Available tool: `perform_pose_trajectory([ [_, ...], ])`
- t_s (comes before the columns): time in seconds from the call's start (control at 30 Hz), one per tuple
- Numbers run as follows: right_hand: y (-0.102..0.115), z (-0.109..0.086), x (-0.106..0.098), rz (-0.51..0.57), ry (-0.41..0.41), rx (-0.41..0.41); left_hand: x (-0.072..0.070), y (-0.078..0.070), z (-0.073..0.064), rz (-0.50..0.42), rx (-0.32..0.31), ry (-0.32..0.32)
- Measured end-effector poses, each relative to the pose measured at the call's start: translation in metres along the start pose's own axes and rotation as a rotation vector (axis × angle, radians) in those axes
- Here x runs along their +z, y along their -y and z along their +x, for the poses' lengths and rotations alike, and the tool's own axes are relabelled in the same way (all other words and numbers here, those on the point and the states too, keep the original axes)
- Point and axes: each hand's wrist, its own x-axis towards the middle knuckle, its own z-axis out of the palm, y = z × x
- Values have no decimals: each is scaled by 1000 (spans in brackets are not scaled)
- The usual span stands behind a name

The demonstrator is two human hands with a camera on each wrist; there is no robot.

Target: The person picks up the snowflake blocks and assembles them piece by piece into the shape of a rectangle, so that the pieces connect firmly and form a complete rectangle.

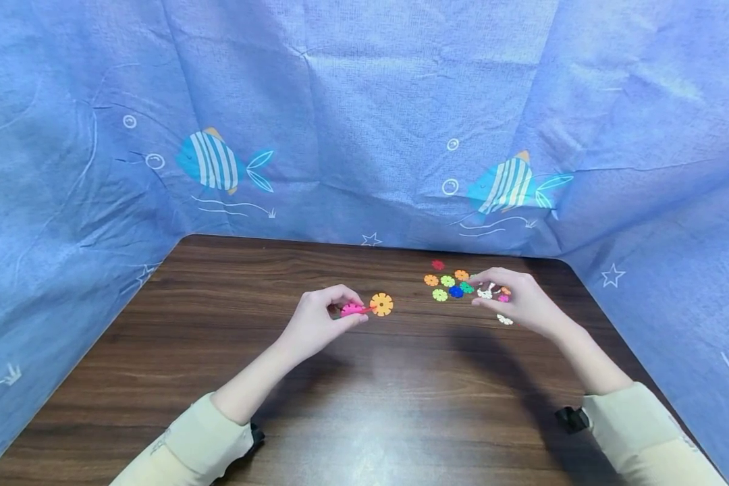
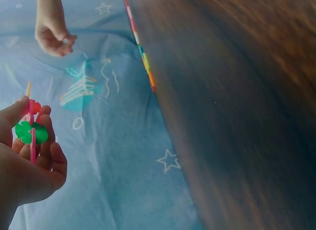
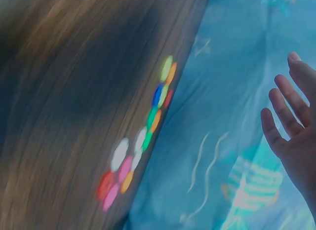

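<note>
My left hand (image 1: 318, 320) pinches a small chain of joined notched plastic discs between thumb and fingers. In the head view a pink disc (image 1: 352, 309) sits between the fingertips, and an orange disc (image 1: 381, 304) sticks out to the right. The left wrist view also shows a green disc (image 2: 32, 133) and a red disc (image 2: 34, 107) in this chain. My right hand (image 1: 516, 297) hovers above loose discs at the table's right, its fingers apart and holding nothing; the right wrist view shows its fingers (image 3: 286, 104) loosely extended.
Loose discs lie in a cluster on the brown wooden table (image 1: 249, 283), among them a blue disc (image 1: 456, 291), a red disc (image 1: 438, 264) and a white disc (image 1: 505, 319). A blue fish-patterned cloth (image 1: 364, 121) hangs around the table's far and side edges.
</note>
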Motion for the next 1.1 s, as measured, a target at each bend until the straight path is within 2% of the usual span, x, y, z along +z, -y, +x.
perform_pose_trajectory([
  [0.2, -34, -19, -8, -114, 32, -1, 0, 1, -1, 10, 8, -2],
  [0.4, -62, -39, -8, -163, 82, 24, -1, 3, -2, 24, 5, 2],
  [0.57, -77, -52, -4, -170, 138, 81, -1, 3, -1, 26, 0, 5],
  [0.9, -103, -64, 11, -108, 183, 166, -1, 4, -1, 20, -5, 6],
  [1.1, -112, -71, 16, -117, 209, 193, -1, 1, -1, 5, -15, 14],
])
